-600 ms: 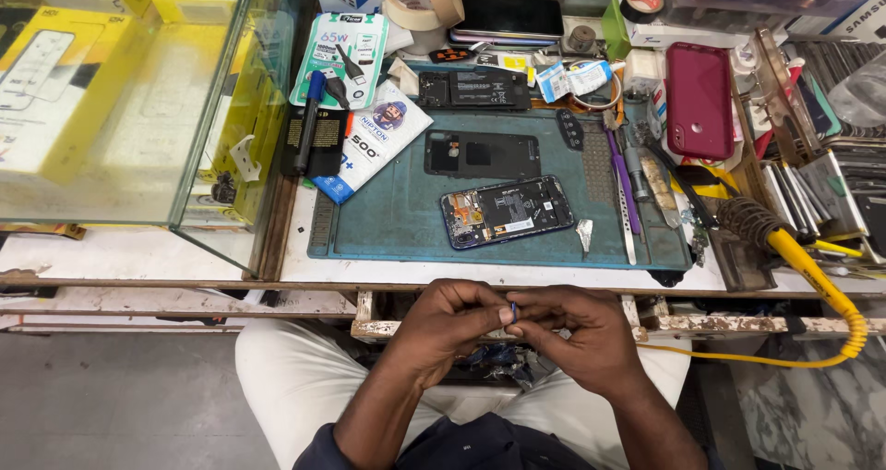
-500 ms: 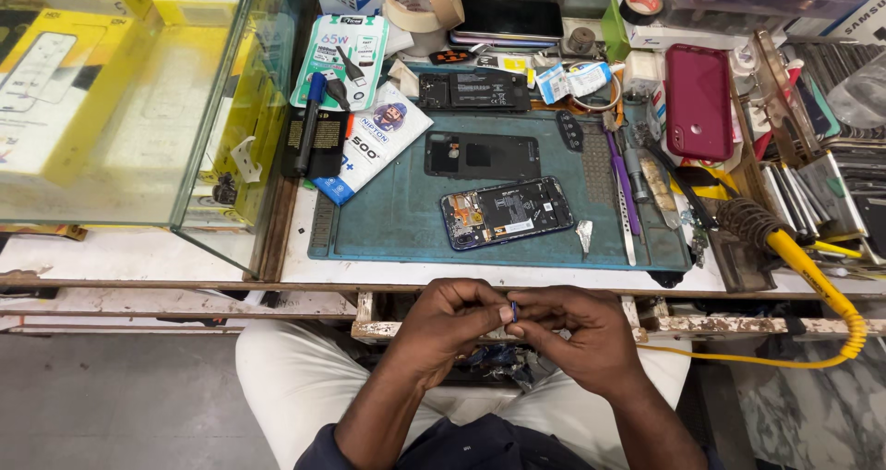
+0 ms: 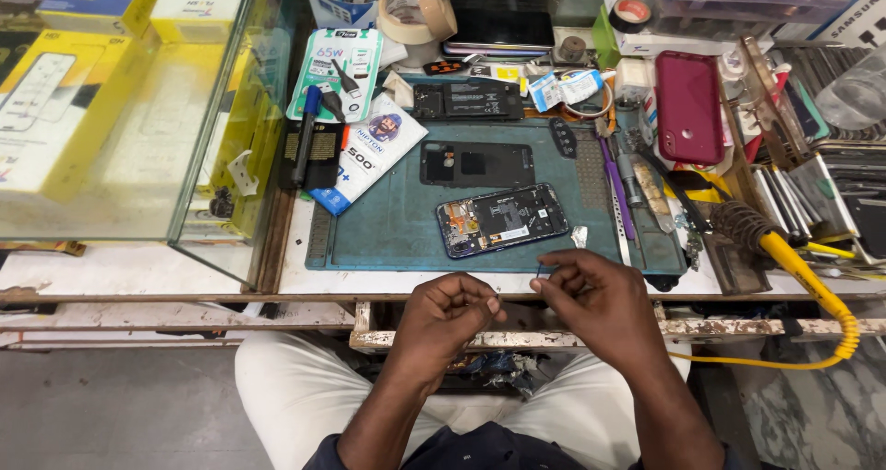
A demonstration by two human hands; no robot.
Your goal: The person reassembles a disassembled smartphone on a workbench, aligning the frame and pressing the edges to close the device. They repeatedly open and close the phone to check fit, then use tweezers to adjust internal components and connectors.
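Observation:
My left hand point(image 3: 450, 311) is curled shut just below the bench's front edge; I cannot see anything in it. My right hand point(image 3: 591, 296) is a little higher, at the front edge of the teal work mat point(image 3: 388, 235). Its thumb and forefinger pinch a tiny dark part point(image 3: 543, 270). Just beyond the right hand's fingers lies an opened phone point(image 3: 503, 219) with its circuit board showing. A black back panel point(image 3: 477, 163) lies behind it on the mat. A small silver piece point(image 3: 579, 236) sits close to my right fingertips.
A glass display case point(image 3: 120, 110) with yellow boxes fills the left. At the mat's back lie a black battery point(image 3: 468, 101), a tape roll point(image 3: 415, 13) and packets. A red phone point(image 3: 688, 106), hand tools point(image 3: 616, 193) and a yellow-corded soldering iron point(image 3: 794, 262) crowd the right.
My hands were touching at the fingertips over my lap. They have come apart, and the right hand has risen towards the mat's front edge.

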